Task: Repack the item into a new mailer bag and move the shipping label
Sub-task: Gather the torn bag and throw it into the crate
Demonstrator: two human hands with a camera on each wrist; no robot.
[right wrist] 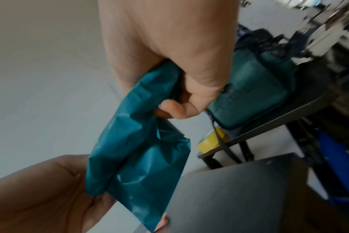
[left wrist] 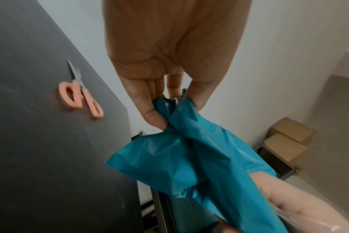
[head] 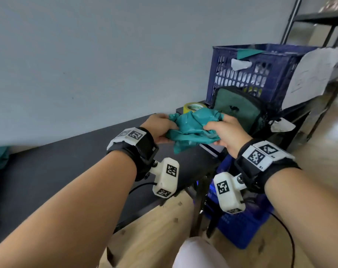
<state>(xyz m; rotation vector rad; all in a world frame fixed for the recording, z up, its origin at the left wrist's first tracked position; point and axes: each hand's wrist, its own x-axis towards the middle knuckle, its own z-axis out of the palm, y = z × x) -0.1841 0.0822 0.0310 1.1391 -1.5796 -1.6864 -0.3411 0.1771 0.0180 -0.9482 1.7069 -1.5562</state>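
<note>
Both hands are gripping one crumpled teal mailer bag point(head: 191, 130), held in the air above the right end of the dark worktop point(head: 67, 163). Our left hand point(head: 160, 130) is pinching a bunched end of it between thumb and fingers point(left wrist: 151, 110); our right hand point(head: 226, 132) is closing its curled fingers point(right wrist: 173, 108) round the other end. So neither hand is free, and the plastic is stretching between them in loose folds. We're seeing no shipping label on the bag from any view.

Just behind the right hand, a green zip pouch point(head: 239, 111) with a small camel mark is leaning against a blue plastic crate point(head: 251, 72) on a lower black shelf point(head: 292, 115). A yellow tape roll point(head: 193, 108) is sitting on the same shelf, left of the pouch and near the wall. White paper scraps and a teal piece are hanging over the crate's rim; what's inside the crate we cannot tell. A white sheet point(head: 315, 72) is hanging to the crate's right.

Pink-handled scissors point(left wrist: 82, 96) are lying flat on the worktop, well apart from the hands, closed as far as we're making out. Another blue crate point(head: 239, 225) is sitting on the wooden floor under the shelf. Cardboard boxes point(left wrist: 289, 141) are showing on a low rack in the left wrist view.
</note>
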